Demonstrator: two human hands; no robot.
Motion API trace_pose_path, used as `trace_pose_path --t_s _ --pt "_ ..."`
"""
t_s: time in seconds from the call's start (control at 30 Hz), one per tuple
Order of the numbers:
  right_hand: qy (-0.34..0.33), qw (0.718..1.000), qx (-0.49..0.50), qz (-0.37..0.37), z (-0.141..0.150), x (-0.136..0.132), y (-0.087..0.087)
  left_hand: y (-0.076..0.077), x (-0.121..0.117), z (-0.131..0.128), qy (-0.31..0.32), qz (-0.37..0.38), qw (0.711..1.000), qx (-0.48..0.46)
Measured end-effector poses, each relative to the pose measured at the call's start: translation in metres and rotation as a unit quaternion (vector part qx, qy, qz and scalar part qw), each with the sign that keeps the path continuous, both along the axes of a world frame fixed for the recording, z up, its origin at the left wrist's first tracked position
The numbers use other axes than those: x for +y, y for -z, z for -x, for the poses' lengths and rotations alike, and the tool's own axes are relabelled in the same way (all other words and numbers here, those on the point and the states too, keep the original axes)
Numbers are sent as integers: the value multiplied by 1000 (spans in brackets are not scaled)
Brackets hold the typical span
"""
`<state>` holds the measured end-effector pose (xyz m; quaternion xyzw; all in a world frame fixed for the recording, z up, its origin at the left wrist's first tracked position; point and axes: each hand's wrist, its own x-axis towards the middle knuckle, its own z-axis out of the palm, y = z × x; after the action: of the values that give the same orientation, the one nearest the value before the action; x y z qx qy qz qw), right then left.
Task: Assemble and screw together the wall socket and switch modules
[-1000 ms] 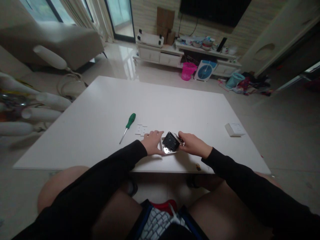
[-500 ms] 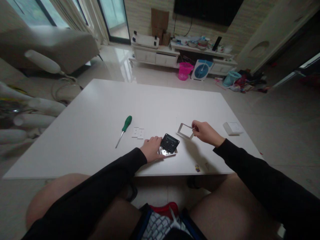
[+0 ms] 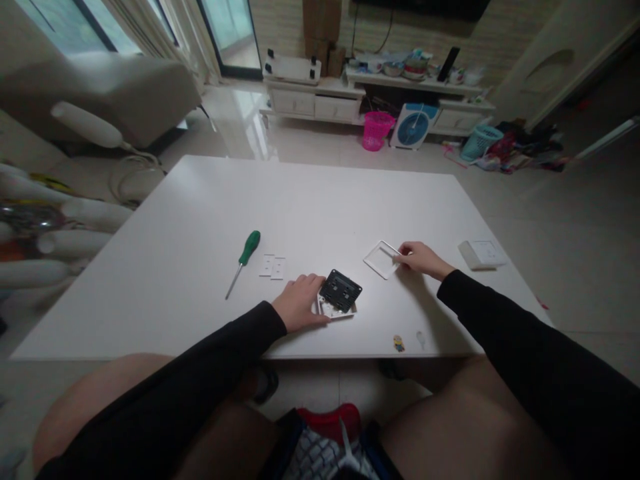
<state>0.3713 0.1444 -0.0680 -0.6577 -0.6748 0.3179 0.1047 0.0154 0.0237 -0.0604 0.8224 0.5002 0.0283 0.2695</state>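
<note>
My left hand (image 3: 300,303) is closed around the left side of a small white open box (image 3: 337,311) near the table's front edge. A black square socket module (image 3: 341,290) sits tilted over that box, covering its upper part. To the right, my right hand (image 3: 423,259) pinches the right corner of a thin white square frame (image 3: 375,269), which is at or just above the tabletop. Left of my left hand lie two small white socket cover plates (image 3: 278,269), partly overlapping. Beyond them is a green-handled screwdriver (image 3: 249,248), its metal shaft pointing towards me.
A boxy white wall socket (image 3: 487,255) stands near the right edge of the white table (image 3: 300,207). Two small stickers, one a yellow figure (image 3: 399,343), lie at the front edge. Past the table are a pink basket (image 3: 377,130) and a blue fan (image 3: 416,127).
The white frame has come away from the black module and moved right in my right hand, now lower and flatter to the table. My left hand stays on the white box.
</note>
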Motion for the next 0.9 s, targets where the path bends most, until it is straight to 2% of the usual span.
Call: trace_pose_path --t_s 0.17,0.33,0.43,0.5,0.57,0.7,0.9 --pt "-32 995 -73 -64 5 -1 4 2 1 2 11 -3 1000 -28" --pt "-79 986 -80 -121 27 -20 -14 8 1 3 12 -10 997 -72" --pt "-146 983 -29 -110 54 -42 -29 10 0 3 13 -12 995 -97" --pt "-199 974 61 -88 74 -58 -36 10 -1 3 15 -14 994 -107" --pt "-223 967 102 -65 89 -73 -40 10 -1 2 16 -14 993 -115" --pt "-245 963 108 -46 99 -87 -37 11 -2 1 20 -11 992 -128" --pt "-245 964 102 -24 98 -88 -27 10 -3 -2 14 -10 992 -127"
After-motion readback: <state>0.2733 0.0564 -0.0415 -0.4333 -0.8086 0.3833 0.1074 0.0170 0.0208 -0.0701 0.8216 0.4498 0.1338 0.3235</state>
